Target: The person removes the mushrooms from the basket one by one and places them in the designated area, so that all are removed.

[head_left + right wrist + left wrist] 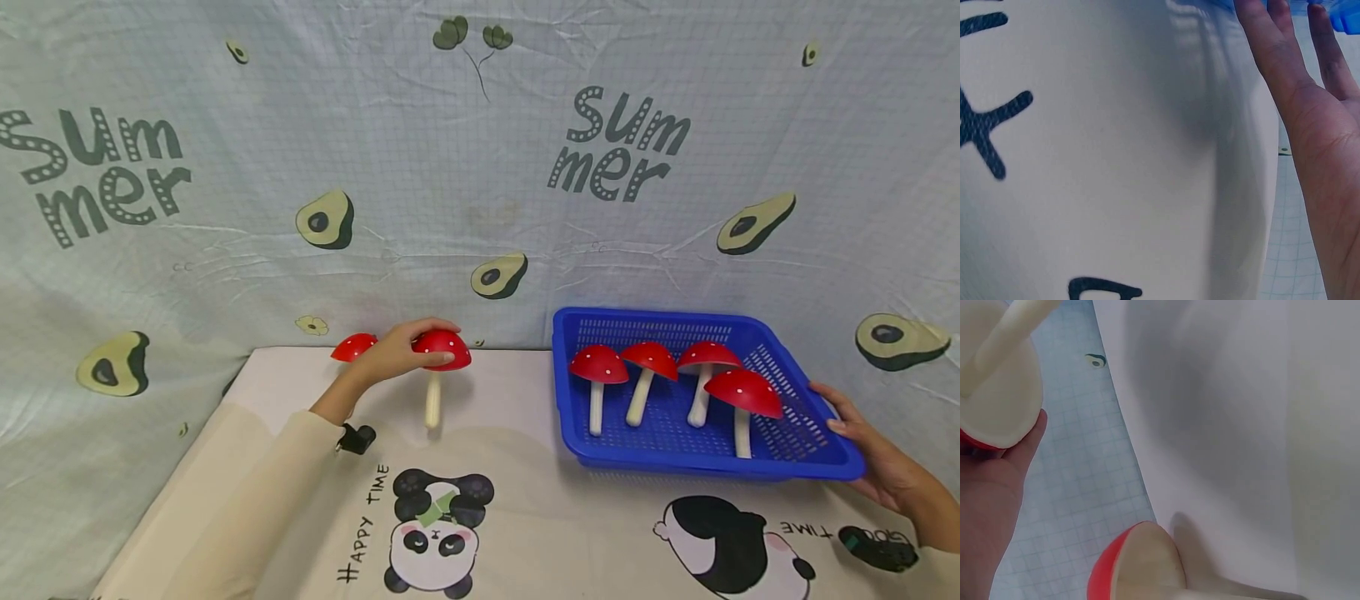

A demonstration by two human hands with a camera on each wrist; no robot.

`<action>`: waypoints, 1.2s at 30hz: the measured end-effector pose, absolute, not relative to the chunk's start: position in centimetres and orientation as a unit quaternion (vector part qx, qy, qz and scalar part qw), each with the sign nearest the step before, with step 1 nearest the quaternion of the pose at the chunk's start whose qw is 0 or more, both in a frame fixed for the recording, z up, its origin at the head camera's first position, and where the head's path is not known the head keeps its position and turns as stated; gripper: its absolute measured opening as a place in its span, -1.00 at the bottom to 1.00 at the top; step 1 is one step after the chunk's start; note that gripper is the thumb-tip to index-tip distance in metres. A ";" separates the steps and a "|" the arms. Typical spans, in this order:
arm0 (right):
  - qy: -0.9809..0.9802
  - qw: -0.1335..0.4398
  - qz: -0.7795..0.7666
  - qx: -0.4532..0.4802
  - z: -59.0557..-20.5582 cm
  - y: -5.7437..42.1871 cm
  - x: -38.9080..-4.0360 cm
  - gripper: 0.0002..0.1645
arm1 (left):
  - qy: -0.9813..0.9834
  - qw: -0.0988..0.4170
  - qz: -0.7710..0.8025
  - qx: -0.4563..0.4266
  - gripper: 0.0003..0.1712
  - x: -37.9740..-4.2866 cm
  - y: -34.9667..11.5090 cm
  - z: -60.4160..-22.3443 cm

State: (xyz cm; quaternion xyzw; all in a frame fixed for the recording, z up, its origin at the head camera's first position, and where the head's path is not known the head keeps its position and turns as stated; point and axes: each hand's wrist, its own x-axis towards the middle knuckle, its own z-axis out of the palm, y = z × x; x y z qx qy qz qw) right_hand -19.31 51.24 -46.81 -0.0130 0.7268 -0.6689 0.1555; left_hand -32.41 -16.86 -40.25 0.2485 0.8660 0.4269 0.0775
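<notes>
My left hand [397, 354] grips a toy mushroom [432, 404] by its red, white-dotted cap, with the pale stem pointing down. In the left wrist view the cap's white underside [1013, 394] faces the camera. Partly behind the left hand, a second red mushroom [354, 347] lies near the table's back edge; its hollow cap [1150, 556] shows in the left wrist view. At the right, my right hand [873, 454] holds the rim of a blue plastic basket [675, 465], thumb over the edge. Several similar mushrooms [597, 367] lean inside it in a row.
A pale cloth with a printed panda [433, 546] and lettering covers the table [525, 425]. Behind stands a hanging curtain [420, 167] with avocado prints. A small black object [356, 439] sits beside the left wrist.
</notes>
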 end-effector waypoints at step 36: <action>0.745 0.151 -0.650 -0.009 -46.4 50.8 -19.2 -0.35 | 0.879 0.083 0.407 0.236 -0.41 -34.2 -19.4 -40.8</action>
